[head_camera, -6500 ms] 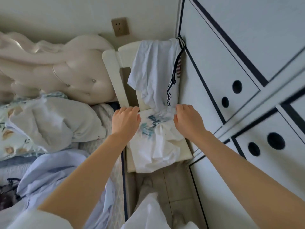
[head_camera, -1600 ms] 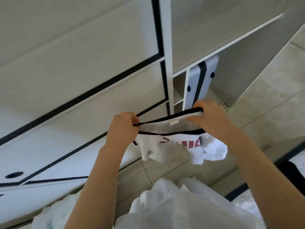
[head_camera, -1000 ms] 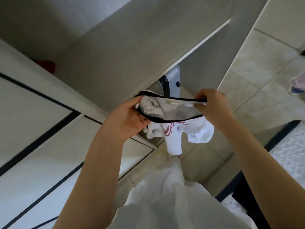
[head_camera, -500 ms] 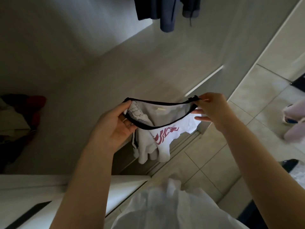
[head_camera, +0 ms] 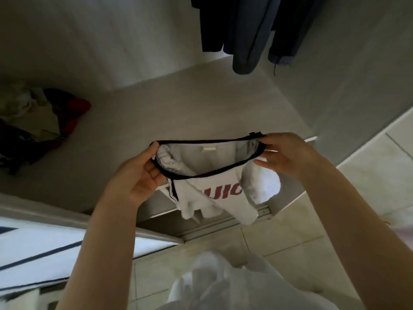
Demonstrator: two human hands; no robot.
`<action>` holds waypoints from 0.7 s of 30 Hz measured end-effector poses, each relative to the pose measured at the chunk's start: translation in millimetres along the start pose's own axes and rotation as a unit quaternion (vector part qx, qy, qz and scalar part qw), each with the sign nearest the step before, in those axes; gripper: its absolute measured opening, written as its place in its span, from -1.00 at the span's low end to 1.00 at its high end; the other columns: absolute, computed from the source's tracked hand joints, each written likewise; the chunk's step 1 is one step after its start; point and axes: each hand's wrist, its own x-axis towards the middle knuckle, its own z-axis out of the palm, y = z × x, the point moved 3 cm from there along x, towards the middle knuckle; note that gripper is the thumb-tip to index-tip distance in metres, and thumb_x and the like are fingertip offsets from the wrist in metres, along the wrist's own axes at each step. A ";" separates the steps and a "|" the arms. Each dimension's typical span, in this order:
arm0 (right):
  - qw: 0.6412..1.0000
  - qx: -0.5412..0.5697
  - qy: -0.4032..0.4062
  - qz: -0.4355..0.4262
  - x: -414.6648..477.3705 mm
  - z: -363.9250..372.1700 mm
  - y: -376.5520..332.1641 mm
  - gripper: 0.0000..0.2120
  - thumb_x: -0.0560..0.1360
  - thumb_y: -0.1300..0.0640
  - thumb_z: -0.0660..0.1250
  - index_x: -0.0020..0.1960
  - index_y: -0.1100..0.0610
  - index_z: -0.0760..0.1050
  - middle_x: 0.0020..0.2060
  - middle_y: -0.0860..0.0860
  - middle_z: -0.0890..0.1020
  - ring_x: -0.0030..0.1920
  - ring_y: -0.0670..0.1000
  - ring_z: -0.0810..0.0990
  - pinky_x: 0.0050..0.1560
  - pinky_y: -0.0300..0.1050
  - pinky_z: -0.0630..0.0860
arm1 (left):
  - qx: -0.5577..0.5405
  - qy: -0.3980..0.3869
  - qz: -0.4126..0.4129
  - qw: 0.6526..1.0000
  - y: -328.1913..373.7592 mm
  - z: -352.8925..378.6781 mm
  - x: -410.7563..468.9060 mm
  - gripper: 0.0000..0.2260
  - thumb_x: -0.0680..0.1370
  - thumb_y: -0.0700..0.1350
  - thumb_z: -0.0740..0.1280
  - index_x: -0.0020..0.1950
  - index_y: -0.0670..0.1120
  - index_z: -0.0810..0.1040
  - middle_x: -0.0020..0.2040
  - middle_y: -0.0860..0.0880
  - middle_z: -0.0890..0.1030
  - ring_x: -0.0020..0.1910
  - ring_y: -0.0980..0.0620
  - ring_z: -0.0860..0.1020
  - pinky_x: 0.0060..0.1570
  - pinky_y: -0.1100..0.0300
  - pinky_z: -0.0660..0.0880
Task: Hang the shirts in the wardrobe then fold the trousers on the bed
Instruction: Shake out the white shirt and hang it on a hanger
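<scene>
A white shirt (head_camera: 207, 191) with a black-trimmed collar and red lettering hangs bunched in front of the open wardrobe (head_camera: 156, 104). My left hand (head_camera: 138, 175) grips the left end of its collar. At the right end, my right hand (head_camera: 286, 153) pinches the collar, so the neck opening is stretched wide between them. A small label shows inside the neck. The shirt's lower part dangles over the wardrobe's sill.
Dark blue garments (head_camera: 248, 30) hang at the top of the wardrobe. A heap of mixed clothes (head_camera: 38, 121) lies on the wardrobe shelf at the left. A white door panel with black lines (head_camera: 44, 249) is at lower left; tiled floor (head_camera: 290, 238) lies below.
My view has turned from the chair and bed into the open wardrobe. The shirt came along in both hands, and its collar is now spread wider.
</scene>
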 end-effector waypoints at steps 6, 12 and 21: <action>0.996 0.002 -0.077 0.049 -2.7 -8.4 -22.6 -0.84 0.53 0.23 0.22 0.01 0.19 0.57 -0.09 0.10 0.64 -0.01 0.13 0.64 0.14 0.11 0.54 | -0.029 0.071 0.058 0.995 -7.7 6.1 -23.4 -0.93 0.57 -0.14 0.34 -0.03 -0.10 0.61 -0.12 -0.06 0.69 -0.09 -0.01 0.65 -0.04 0.12 0.62; 0.993 -0.043 -0.106 0.025 -16.5 14.2 -54.0 -0.85 0.55 0.18 0.20 0.00 0.18 0.53 -0.15 0.11 0.62 -0.09 0.12 0.61 0.00 0.05 0.52 | 0.033 0.165 0.156 0.973 18.4 6.2 -56.1 -0.92 0.54 -0.16 0.41 -0.08 -0.16 0.61 -0.22 -0.07 0.70 -0.25 0.02 0.67 -0.32 0.19 0.60; 0.972 -0.124 -0.153 -0.127 -39.9 61.2 -122.5 -0.90 0.54 0.11 0.35 -0.06 0.14 0.58 -0.17 0.07 0.66 -0.16 0.04 0.62 -0.14 -0.05 0.59 | 0.050 0.184 0.281 0.940 96.7 35.9 -101.2 -0.89 0.55 -0.16 0.40 -0.02 -0.20 0.63 -0.13 -0.13 0.70 -0.18 -0.03 0.68 -0.13 0.12 0.64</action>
